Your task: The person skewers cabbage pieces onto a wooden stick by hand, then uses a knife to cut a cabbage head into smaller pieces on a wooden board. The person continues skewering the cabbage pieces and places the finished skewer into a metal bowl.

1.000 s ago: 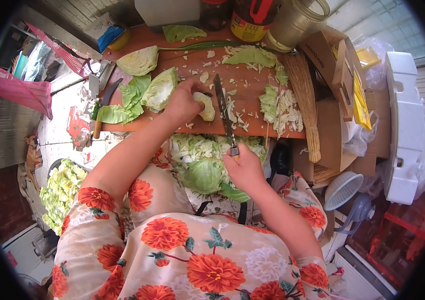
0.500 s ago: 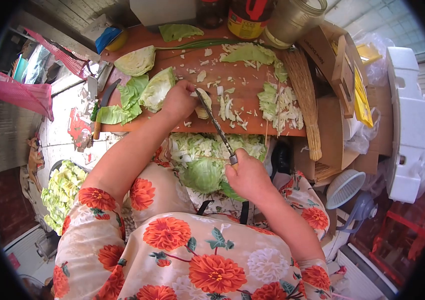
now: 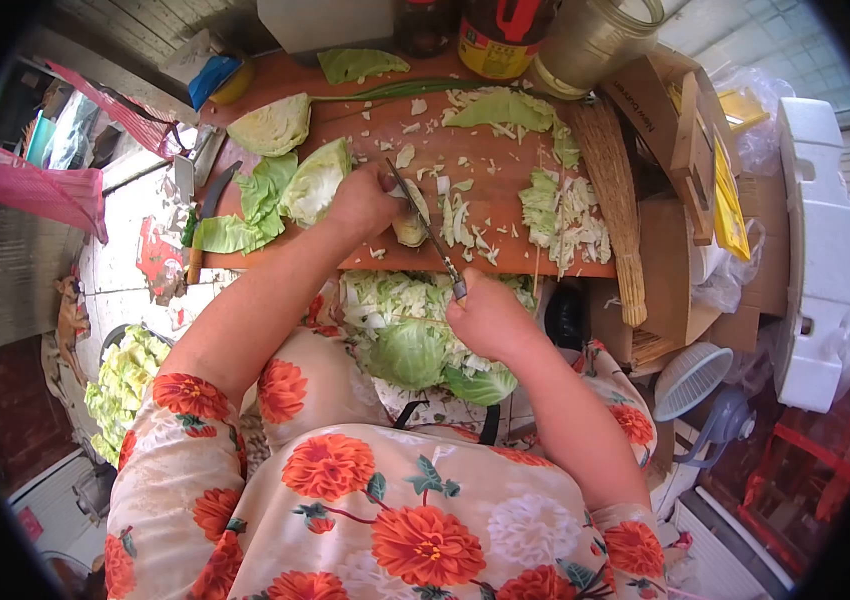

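Note:
My right hand [image 3: 493, 315] is closed around the handle of a long narrow knife [image 3: 435, 240], its blade slanting up and left over a pale cabbage piece [image 3: 410, 222] on the reddish-brown board [image 3: 490, 225]. Curled fingers of my left hand [image 3: 370, 202] hold the left side of that piece; their tips are partly hidden. Just left of this hand sits a cut cabbage wedge [image 3: 317, 180], with loose green leaves [image 3: 257, 205] beside it. Chopped bits [image 3: 457, 215] are scattered right of the blade.
Another cabbage wedge [image 3: 271, 125] lies farther back. A second knife [image 3: 215, 190] rests at the board's left edge. Below the front edge is a heap of cut cabbage [image 3: 405, 345]. A straw brush [image 3: 610, 190] lies at right; a glass jar [image 3: 600, 45] and a red-capped bottle [image 3: 505, 40] stand behind.
My right hand has shifted slightly up and left, bringing the knife forward over the cabbage piece. My left hand stays almost in place, moving only a little.

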A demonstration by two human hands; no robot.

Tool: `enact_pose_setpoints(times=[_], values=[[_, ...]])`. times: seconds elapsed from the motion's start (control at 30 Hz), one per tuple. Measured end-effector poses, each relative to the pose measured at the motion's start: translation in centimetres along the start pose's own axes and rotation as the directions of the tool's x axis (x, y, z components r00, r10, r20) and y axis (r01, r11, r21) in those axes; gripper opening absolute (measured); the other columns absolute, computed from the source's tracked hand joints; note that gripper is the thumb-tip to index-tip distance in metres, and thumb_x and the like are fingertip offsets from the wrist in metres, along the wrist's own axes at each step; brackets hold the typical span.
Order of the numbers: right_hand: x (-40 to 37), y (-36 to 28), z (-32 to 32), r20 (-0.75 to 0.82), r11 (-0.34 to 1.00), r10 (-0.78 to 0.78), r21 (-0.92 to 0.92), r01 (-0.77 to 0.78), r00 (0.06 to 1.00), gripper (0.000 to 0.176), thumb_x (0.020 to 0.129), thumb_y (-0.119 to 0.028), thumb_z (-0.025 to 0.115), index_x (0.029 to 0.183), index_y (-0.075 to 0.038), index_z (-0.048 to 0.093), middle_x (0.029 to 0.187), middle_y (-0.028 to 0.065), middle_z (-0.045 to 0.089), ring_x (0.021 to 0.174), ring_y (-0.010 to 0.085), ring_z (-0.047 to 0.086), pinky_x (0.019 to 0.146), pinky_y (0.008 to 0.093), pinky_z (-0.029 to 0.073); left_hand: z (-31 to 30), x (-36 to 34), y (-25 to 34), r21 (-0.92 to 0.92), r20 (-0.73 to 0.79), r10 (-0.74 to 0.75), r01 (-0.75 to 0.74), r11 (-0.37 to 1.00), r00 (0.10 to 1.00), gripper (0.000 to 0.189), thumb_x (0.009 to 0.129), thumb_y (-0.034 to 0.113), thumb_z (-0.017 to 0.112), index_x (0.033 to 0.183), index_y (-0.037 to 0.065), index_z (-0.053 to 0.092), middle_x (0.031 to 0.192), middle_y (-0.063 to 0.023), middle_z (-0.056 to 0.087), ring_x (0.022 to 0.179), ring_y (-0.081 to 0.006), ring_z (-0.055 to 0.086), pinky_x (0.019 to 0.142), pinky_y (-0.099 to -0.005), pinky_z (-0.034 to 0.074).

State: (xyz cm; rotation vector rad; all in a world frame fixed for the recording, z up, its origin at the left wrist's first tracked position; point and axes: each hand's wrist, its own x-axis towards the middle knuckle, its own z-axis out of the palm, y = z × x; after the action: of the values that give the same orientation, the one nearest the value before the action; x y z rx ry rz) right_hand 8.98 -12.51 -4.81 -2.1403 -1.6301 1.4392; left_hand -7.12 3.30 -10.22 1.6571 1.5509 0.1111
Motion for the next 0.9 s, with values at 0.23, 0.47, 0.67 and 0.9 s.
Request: enact_pose_setpoints(times=[0.23,0.47,0.67,0.9], values=[[0.9,0.9,2.7,-0.113,0.994,0.046,0.106,-0.034,0.993,0.030,0.083,-0.022,0.058,0.099,0.003,0.051,0.089,0.0256,0.063,0.088,0.0407,0.061,0.079,0.0476,0.047,0.1,-1.3,-2.3,-0.157,0.035,0.068,-0.062,0.986,0.997,0.035,0.073,0.018,0.074,0.098,0.000,0.058,0.086,-0.0132,0.063,0.079,-0.0241,0.063,0.071,-0.0351,0.050],[-0.6,2.0,2.2,-0.314,0.964,0.129,0.260,-0.046,0.941,0.027,0.082,-0.024,0.059,0.093,0.000,0.053,0.084,0.0228,0.064,0.083,0.0411,0.062,0.075,0.0469,0.047,0.7,-2.0,-2.6,-0.542,0.092,-0.111,0.143,0.828,0.990,0.038,0.080,0.019,0.073,0.106,-0.001,0.053,0.083,-0.0101,0.063,0.066,-0.0149,0.062,0.055,-0.0284,0.053],[-3.7,0.7,2.2,-0.265,0.984,0.000,0.173,0.048,0.964,0.027,0.083,-0.022,0.059,0.092,0.001,0.051,0.081,0.0236,0.063,0.080,0.0419,0.061,0.073,0.0483,0.047,0.8,-3.0,-1.6,-0.383,0.098,-0.109,0.138,0.913,0.989,0.038,0.080,0.022,0.072,0.104,-0.003,0.055,0.075,-0.0084,0.063,0.056,-0.0160,0.062,0.049,-0.0301,0.052],[-4.1,0.7,2.0,-0.136,0.989,-0.017,0.145,0.037,0.991,0.026,0.082,-0.020,0.058,0.091,0.003,0.050,0.079,0.0253,0.062,0.078,0.0430,0.061,0.072,0.0496,0.048,1.2,-2.1,-1.0,-0.162,0.118,-0.096,0.114,0.980,0.988,0.033,0.083,0.032,0.063,0.076,0.001,0.065,0.059,-0.0112,0.063,0.055,-0.0203,0.064,0.056,-0.0333,0.052]])
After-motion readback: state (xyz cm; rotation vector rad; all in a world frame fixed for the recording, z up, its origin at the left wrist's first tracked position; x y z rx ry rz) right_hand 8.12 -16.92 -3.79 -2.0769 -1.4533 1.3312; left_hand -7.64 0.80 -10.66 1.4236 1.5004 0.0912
